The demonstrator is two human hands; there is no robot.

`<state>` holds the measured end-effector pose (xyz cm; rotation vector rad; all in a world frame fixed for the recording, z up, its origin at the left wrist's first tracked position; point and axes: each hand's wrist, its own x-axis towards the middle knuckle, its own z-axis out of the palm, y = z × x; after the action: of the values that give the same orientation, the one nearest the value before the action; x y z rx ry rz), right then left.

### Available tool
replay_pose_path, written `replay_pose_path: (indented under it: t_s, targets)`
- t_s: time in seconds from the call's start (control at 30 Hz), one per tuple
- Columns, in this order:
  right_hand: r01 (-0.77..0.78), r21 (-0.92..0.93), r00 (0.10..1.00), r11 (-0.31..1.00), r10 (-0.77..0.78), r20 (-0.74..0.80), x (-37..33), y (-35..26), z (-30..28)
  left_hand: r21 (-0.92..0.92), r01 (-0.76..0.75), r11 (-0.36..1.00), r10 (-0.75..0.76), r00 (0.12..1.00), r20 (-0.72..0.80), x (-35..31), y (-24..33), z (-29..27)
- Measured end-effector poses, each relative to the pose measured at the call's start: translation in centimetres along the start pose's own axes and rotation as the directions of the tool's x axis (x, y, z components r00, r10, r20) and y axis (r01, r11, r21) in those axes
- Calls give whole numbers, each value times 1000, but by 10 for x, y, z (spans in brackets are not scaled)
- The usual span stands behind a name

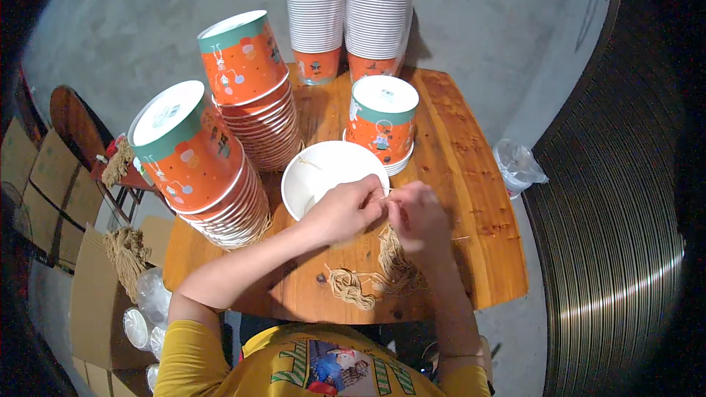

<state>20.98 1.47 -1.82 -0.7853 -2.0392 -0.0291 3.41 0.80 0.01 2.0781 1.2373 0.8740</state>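
**Stringing the white cup at frame centre**

Left to right: our left hand (346, 212) steadies the open white cup (327, 173) on the bench (478, 198); our right hand (418, 215) pinches thin twine (368, 279). Both hands' fingers are closed. We should keep the twine taut.

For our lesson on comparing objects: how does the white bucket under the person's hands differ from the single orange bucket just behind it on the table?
The white bucket lies tilted with its open mouth and plain white inside showing; the orange bucket stands upside down, flat base up. The white bucket is touched by the left hand and right hand; the orange bucket is untouched. Both rest on the wooden table and look like similar paper buckets.
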Motion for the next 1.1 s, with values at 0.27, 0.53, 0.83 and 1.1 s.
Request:
replay_pose_path:
  t_s: [0.27,0.53,0.83,1.1]
  targets:
    - [-323,456,945,830,307,111,-15,0,10,-695,593,406,-346,804,484,11,-8,-16]
    - [-496,560,854,663,489,177,-15,-29,16,-716,625,309,-337,777,533,11,-12,-14]
    - [-505,634,821,586,553,142,-14,-17,9,-694,524,493,-352,850,392,7,-12,-12]
    - [-141,289,990,947,144,10,-6,-5,2,-665,409,625,-286,912,293,2,-5,-11]
